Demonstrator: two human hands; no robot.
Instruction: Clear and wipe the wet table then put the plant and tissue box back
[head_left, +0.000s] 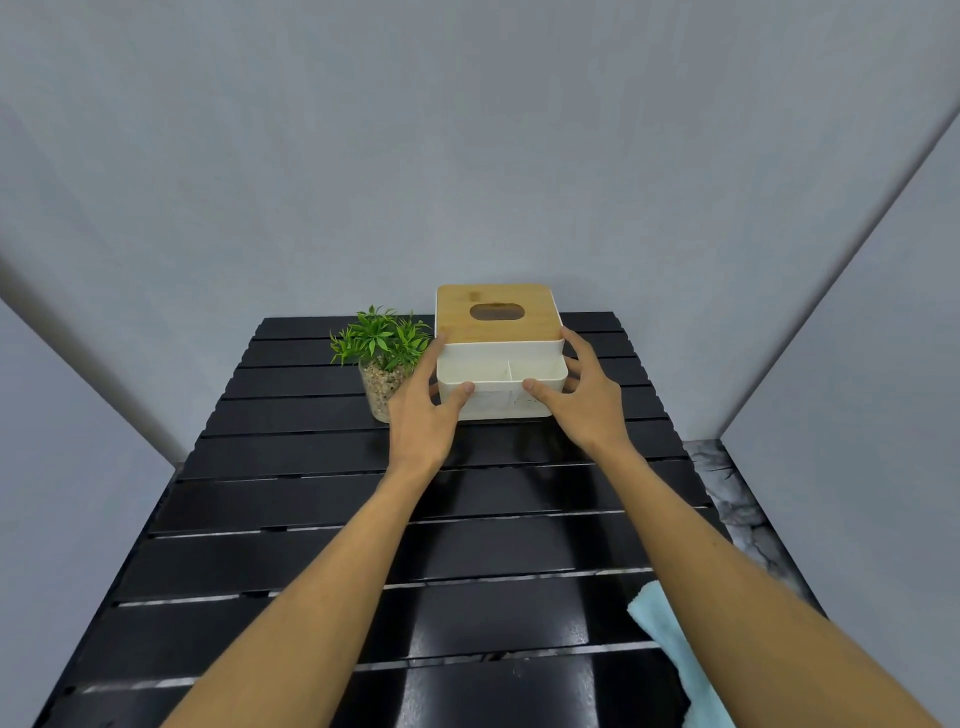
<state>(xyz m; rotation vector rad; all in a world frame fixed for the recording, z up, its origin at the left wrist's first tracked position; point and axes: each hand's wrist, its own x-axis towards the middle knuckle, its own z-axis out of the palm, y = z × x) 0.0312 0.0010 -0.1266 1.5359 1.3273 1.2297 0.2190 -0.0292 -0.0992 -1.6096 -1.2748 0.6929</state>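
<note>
Both hands are gripping the tissue box (498, 358) from its two sides: the left hand (423, 410) is pressing its thumb against the front wall with fingers wrapping the left side, and the right hand (584, 400) is mirroring it on the right. White, with a wooden lid and an oval slot, the tissue box is sitting at the far end of the black slatted table (322, 519), its open front compartments facing the person. Just left of it, the plant (384, 353) is standing upright in a clear pot of pebbles, partly hidden behind the left hand. At the near right edge, a light blue cloth (670, 644) is lying under the right forearm.
</note>
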